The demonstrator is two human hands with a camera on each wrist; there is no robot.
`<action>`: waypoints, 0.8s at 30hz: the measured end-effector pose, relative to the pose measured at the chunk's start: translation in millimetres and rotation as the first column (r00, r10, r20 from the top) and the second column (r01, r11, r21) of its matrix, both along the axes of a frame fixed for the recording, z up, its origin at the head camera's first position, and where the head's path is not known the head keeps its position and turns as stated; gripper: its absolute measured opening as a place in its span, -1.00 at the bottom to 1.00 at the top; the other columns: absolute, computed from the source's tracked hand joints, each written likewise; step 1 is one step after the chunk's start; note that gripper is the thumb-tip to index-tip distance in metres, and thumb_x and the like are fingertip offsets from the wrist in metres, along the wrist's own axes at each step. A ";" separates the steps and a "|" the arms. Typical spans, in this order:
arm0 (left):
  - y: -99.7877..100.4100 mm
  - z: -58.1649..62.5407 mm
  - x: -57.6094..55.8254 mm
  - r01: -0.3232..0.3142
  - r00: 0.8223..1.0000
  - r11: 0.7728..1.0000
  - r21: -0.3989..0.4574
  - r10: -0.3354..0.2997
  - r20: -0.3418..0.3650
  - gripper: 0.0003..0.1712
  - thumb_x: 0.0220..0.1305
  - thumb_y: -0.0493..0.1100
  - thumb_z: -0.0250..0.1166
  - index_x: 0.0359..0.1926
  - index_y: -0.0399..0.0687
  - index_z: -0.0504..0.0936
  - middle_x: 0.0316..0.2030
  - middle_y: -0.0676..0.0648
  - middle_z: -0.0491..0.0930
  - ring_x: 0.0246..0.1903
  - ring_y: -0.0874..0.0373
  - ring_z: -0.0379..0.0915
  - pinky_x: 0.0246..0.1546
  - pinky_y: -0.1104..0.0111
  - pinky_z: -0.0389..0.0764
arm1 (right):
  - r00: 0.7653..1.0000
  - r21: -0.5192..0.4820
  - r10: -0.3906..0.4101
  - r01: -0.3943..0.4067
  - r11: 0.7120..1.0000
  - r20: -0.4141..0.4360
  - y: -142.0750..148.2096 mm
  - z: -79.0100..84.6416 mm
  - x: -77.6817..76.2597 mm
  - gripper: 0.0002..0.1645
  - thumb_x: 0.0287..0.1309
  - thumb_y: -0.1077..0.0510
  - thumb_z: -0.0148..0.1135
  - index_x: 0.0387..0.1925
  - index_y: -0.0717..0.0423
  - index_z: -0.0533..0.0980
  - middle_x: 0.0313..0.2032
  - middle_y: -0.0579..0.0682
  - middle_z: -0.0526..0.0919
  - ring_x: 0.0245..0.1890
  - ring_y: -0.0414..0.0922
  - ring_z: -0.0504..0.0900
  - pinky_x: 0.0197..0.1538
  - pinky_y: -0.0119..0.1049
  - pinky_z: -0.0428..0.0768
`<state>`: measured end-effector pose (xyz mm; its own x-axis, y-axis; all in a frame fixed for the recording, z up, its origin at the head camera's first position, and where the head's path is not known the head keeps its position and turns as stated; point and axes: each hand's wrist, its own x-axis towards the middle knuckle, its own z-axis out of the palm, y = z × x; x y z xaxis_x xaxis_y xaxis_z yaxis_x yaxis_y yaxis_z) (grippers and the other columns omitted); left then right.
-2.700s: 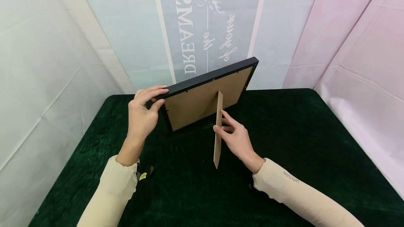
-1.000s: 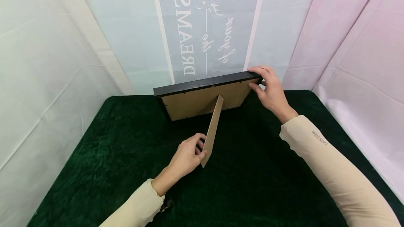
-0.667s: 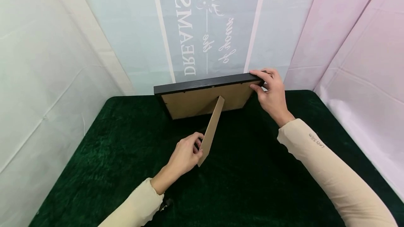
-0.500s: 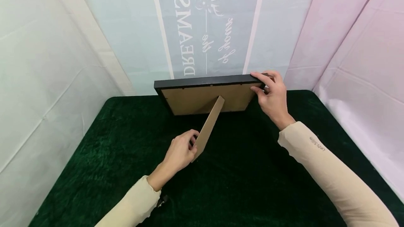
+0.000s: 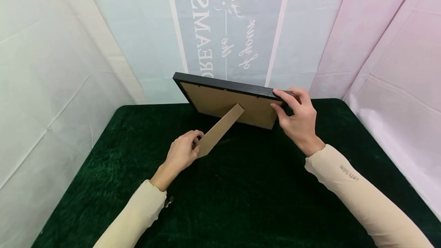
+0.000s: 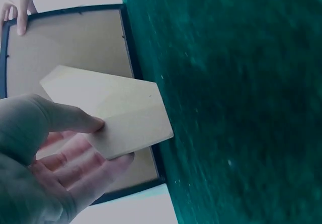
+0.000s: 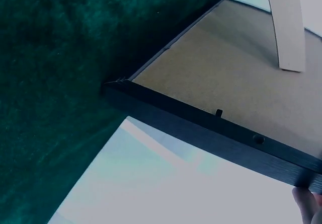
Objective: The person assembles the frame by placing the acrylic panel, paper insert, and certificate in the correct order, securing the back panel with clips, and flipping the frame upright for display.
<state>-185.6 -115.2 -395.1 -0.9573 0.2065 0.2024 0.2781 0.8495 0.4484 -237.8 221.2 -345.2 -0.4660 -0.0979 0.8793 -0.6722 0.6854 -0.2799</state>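
Note:
A black picture frame [image 5: 225, 84] with a brown backing board [image 5: 206, 97] leans upright near the table's far edge, its back toward me. From the board's middle juts a tan easel leg [image 5: 220, 128]. My left hand [image 5: 181, 150] pinches the leg's free end; in the left wrist view the thumb [image 6: 75, 118] lies on its face and the fingers are behind it. My right hand [image 5: 299, 114] grips the top right corner of the picture frame, thumb on the back and fingers over the top edge. The front of the picture frame is hidden.
Dark green velvet cloth [image 5: 241, 202] covers the table. Behind it hangs a printed fabric backdrop [image 5: 234, 30], with white [image 5: 62, 87] and pink [image 5: 389, 41] cloth walls at the sides. A small dark object [image 5: 169, 201] shows by the left cuff.
Since the oldest frame, the hands have swapped places: the left went from frame corner to leg, the right from leg to frame corner. Lately the picture frame has turned, its leg swinging left.

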 end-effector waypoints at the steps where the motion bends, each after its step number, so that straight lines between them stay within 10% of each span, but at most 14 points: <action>1: -1.3 -0.3 -1.1 0.000 1.000 1.000 -0.005 0.000 -0.002 -0.61 0.19 -0.33 0.34 0.02 0.07 0.59 -0.29 0.02 0.56 -0.28 0.13 0.56 -0.29 0.24 0.61 | 1.000 0.000 0.000 0.000 1.000 -0.013 -1.0 -0.2 2.0 -0.46 0.09 0.24 0.46 0.15 -0.06 0.62 0.00 0.31 0.52 -0.16 0.08 0.56 -0.07 -0.27 0.50; 9: -9.4 -2.4 -8.3 0.009 0.998 1.000 -0.021 -0.010 -0.056 -0.65 0.24 -0.35 0.28 0.02 0.05 0.60 -0.28 0.00 0.54 -0.31 0.11 0.55 -0.32 0.26 0.60 | 0.996 -0.010 0.011 -0.012 1.000 -0.093 -5.9 -3.0 17.3 -0.44 -0.05 0.32 0.53 0.07 0.01 0.66 -0.08 0.27 0.57 -0.26 0.08 0.56 -0.14 -0.28 0.49; 15: -14.7 -6.8 -11.2 0.004 0.999 1.000 -0.015 -0.005 -0.048 -0.64 0.24 -0.36 0.27 0.02 0.07 0.60 -0.28 0.00 0.53 -0.30 0.10 0.53 -0.36 0.28 0.58 | 0.983 0.010 0.180 -0.181 0.983 0.036 8.5 -0.9 18.5 -0.28 -0.15 0.43 0.54 0.15 0.15 0.58 -0.02 0.23 0.59 -0.06 -0.08 0.59 0.00 -0.57 0.51; 24: -15.1 -6.8 -12.3 0.022 0.998 1.000 -0.009 -0.022 -0.057 -0.64 0.26 -0.34 0.27 0.04 0.08 0.59 -0.27 0.00 0.53 -0.33 0.12 0.50 -0.37 0.30 0.54 | 0.832 0.042 0.459 -0.494 0.868 0.312 46.7 7.2 10.1 -0.10 -0.17 0.72 0.31 0.31 0.33 0.38 0.27 -0.06 0.50 0.09 -0.40 0.52 0.13 -0.60 0.52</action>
<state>-197.8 -130.3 -401.9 -0.9394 0.2292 0.2550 0.3217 0.8465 0.4242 -227.7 267.9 -337.9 -0.5605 -0.4648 0.6855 -0.8278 0.3399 -0.4464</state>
